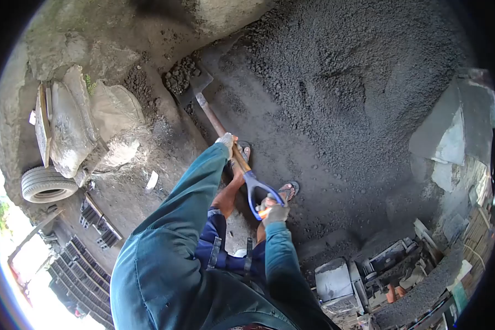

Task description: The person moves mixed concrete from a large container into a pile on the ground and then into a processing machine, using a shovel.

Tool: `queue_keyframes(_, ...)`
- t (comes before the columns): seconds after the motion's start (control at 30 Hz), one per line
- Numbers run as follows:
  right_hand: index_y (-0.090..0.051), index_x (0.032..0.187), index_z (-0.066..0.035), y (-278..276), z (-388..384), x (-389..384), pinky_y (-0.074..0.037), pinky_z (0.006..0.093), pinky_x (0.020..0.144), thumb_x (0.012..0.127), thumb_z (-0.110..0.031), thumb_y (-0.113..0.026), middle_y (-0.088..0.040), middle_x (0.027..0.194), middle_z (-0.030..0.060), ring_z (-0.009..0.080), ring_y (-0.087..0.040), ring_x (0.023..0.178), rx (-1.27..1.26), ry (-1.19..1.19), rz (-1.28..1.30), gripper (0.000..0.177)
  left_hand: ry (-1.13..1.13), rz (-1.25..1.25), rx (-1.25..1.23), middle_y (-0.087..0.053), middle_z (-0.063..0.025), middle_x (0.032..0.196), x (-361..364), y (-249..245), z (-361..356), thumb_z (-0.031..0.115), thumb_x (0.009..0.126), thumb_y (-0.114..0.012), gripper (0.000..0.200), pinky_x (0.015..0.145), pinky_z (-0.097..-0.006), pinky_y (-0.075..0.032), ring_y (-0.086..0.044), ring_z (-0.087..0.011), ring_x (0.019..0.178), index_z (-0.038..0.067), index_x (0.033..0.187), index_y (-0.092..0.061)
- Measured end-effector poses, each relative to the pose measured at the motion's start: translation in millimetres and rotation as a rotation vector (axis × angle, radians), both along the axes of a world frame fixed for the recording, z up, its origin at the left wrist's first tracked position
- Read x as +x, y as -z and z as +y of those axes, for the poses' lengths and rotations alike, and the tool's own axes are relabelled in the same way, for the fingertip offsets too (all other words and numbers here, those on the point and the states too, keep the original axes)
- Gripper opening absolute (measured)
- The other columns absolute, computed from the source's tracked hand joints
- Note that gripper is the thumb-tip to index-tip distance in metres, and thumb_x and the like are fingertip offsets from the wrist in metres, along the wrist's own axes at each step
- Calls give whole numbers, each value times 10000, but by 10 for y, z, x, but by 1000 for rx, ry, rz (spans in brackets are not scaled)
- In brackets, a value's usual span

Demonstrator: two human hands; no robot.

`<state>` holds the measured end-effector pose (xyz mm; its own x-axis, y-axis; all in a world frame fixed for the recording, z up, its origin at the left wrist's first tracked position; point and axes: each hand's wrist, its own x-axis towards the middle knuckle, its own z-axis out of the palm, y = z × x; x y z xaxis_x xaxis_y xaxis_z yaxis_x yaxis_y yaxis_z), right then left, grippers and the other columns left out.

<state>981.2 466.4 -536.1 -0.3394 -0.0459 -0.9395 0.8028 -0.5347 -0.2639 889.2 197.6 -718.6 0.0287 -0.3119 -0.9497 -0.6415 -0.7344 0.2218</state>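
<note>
A shovel (212,114) slants from upper left toward my body. My left hand (226,143), in a pale glove, wraps round its wooden shaft partway down. Lower, my right hand (273,210), also gloved, closes on the blue D-shaped grip (252,190). The metal blade (202,81) lies beside a small heap of dark lumps (180,75), its edge overlapping them in this view. To the right of the blade spreads a large pile of dark grey gravel (335,82).
My sandalled feet stand on dark ground between shaft and pile. Leaning sacks (71,124) and a tyre (48,184) are at left, with stacked dark blocks (82,278) below. Machinery (388,267) stands lower right; a grey slab (443,129) borders the pile.
</note>
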Motion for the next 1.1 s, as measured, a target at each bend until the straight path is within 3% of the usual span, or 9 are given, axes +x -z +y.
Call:
queue_keyframes(0.17, -569, 882, -34, -255, 1144, 71, -496, 445, 525, 732, 8, -658, -521, 629, 89, 259, -541, 506, -61, -74, 169, 179, -274, 546, 76, -551, -59, 737, 386, -795, 933, 118, 795, -743, 186, 554, -494, -509, -569, -298, 630, 118, 867, -572)
queue_keyframes(0.27, -548, 857, -75, -957, 1710, 275, -430, 433, 490, 828, -18, -601, -449, 605, 46, 217, -442, 482, -21, -54, 184, 83, -339, 498, 348, -516, -51, 782, 621, -1461, 1305, 235, 776, -792, 313, 688, -569, -496, -551, -316, 681, 247, 993, -567)
queue_keyframes(0.4, -535, 822, -123, -1538, 2636, 849, -409, 450, 498, 875, -198, -606, -457, 593, 49, 231, -458, 486, -141, 24, 28, 116, -472, 379, 495, -483, -104, 840, 816, -2426, 1481, 447, 722, -825, 502, 719, -544, -478, -528, -326, 738, 165, 916, -457)
queue_keyframes(0.5, -547, 862, -103, -1944, 2593, 812, -428, 452, 563, 881, -209, -601, -475, 626, 47, 240, -476, 531, 13, -12, -39, 121, -524, 290, 442, -402, -52, 541, 966, -2314, 1465, 516, 820, -724, 529, 521, -498, -385, -445, -299, 518, 148, 610, -407)
queue_keyframes(0.77, -580, 971, -48, -2238, 1309, 22, -478, 454, 735, 897, -237, -585, -522, 712, 42, 264, -524, 652, -117, -56, 175, 204, -283, 662, 367, -431, -58, 583, 716, -2105, 682, 404, 905, -622, 357, 517, -505, -413, -435, -279, 523, 188, 667, -465)
queue_keyframes(0.9, -596, 1025, -20, -2351, 122, -795, -503, 456, 822, 905, -252, -578, -545, 756, 39, 276, -548, 712, -1224, -141, 627, 261, -390, 1163, -160, -511, -12, 630, -775, -5275, -1506, 303, 915, -588, 200, 509, -408, -464, -522, -224, 539, 172, 775, -534)
queue_keyframes(0.93, -587, 1016, -26, -3208, -534, -1018, -498, 414, 784, 915, -214, -581, -508, 724, 21, 227, -520, 699, -359, -462, 735, 214, -322, 1311, -376, -511, -19, 600, -954, -6156, -1911, 275, 907, -610, 208, 493, -378, -468, -520, -218, 491, 160, 757, -524)
queue_keyframes(1.03, -563, 881, -40, -4831, -1465, -1327, -534, 439, 688, 886, -160, -617, -520, 593, 65, 216, -544, 544, -405, -361, 741, 131, -185, 1293, -569, -543, -41, 589, -1366, -7042, -3085, 317, 885, -678, 260, 463, -391, -455, -557, -224, 488, 115, 801, -538)
queue_keyframes(1.1, -571, 823, -40, -4858, -1234, -1523, -546, 441, 601, 867, -168, -640, -565, 626, 86, 232, -564, 528, -404, -299, 777, 153, -74, 1131, -543, -571, -50, 639, -1195, -7153, -2863, 326, 867, -706, 277, 487, -418, -465, -598, -254, 537, 108, 830, -539)
